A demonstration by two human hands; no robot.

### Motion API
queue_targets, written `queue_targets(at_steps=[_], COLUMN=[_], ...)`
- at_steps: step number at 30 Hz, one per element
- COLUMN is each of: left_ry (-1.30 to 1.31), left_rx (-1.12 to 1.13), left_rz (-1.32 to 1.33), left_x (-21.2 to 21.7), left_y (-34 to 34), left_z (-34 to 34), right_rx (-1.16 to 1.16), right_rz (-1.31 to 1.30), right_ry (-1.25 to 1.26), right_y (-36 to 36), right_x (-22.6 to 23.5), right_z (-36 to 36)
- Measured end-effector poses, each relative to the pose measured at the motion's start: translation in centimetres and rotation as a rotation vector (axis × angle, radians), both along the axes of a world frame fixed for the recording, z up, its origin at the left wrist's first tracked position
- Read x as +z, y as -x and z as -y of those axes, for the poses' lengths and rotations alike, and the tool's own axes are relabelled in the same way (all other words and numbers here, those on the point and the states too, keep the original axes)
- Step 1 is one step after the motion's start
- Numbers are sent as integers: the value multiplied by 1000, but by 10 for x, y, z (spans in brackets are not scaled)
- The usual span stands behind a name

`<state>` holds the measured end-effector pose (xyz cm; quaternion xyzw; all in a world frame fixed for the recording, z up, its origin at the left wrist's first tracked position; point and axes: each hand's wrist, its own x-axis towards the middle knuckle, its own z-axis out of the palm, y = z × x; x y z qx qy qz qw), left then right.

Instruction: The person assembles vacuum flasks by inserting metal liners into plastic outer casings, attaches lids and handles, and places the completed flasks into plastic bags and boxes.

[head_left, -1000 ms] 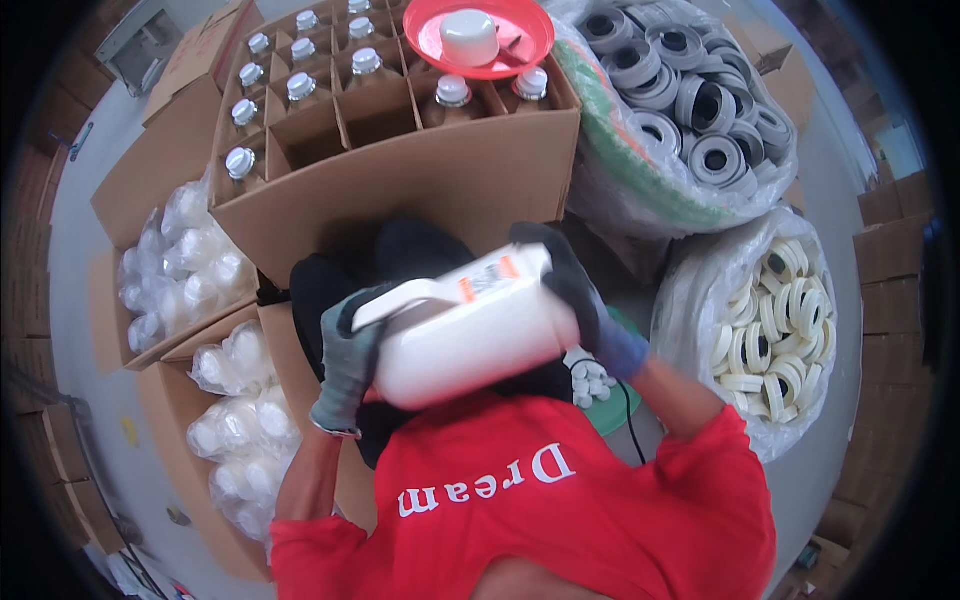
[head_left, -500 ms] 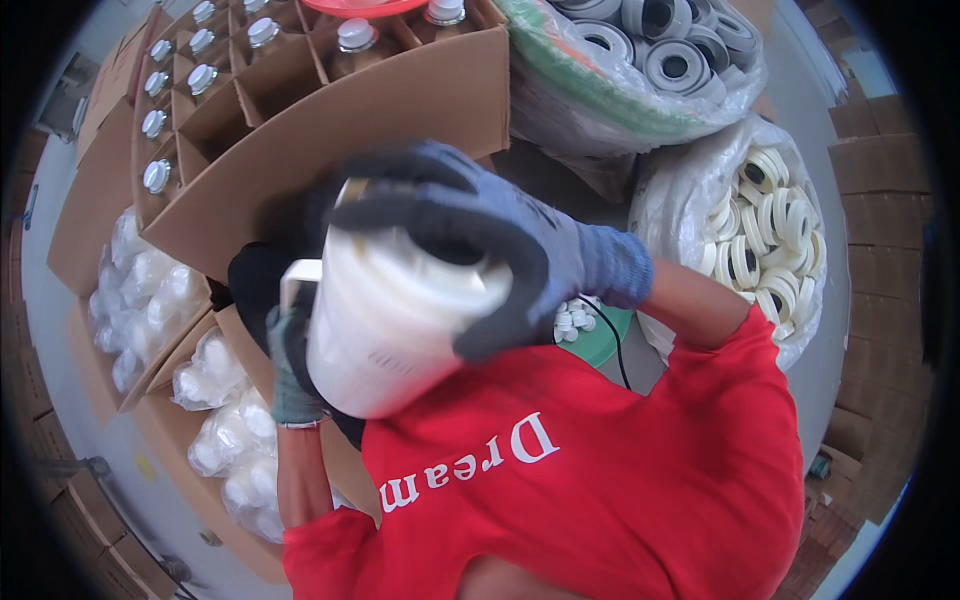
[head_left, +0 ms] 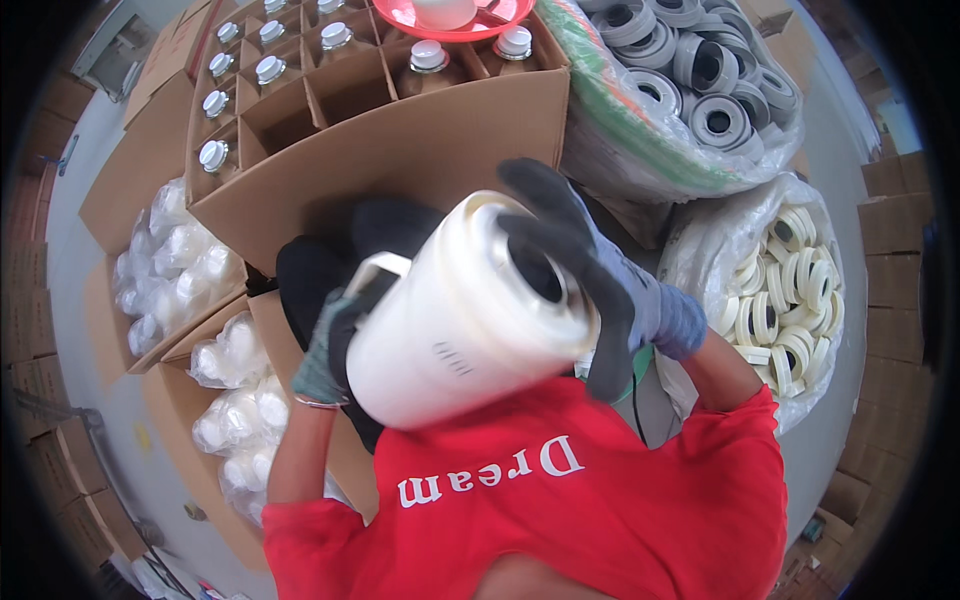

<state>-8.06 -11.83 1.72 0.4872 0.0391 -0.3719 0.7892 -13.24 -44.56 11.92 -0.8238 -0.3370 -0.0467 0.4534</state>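
White cylindrical plastic jug w/ side handle sits tilted in front of the red cloth shirt, dark round end facing up & right. On my remote feed, L hand in a green-grey glove curls round the handle side, gripping; fingertips hidden. R hand in a blue-grey, black-fingered glove has fingers spread over the round end; can't tell how firmly they touch. Beyond: brown cardboard divider box w/ white-capped bottles. Off R: clear plastic bag of cream rings.
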Motion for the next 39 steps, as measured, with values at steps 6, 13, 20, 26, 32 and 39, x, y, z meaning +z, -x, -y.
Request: queue_targets(at_steps=[6,13,20,26,32,39], left_ry=[-513,-681,-488,-772,-620,-786], left_rx=[169,179,139,-294,154,-250], left_rz=[515,1094,445,763,653,1711], left_x=[-20,49,33,-1,49,87], left_y=[7,-6,2,33,-10,-7], left_z=[-27,17,-4,-23,35,80], right_rx=[-10,-328,-128,-23,-258,-282], right_rz=[61,-462,195,145,-536,-1083], right_ry=[-245,-884,-92,-226,-1062,-1420], right_y=[-26,4,12,16,13,19], right_x=[-11,-89,-33,-16,-80,-167], right_z=[-28,-27,-4,-23,-13,-11])
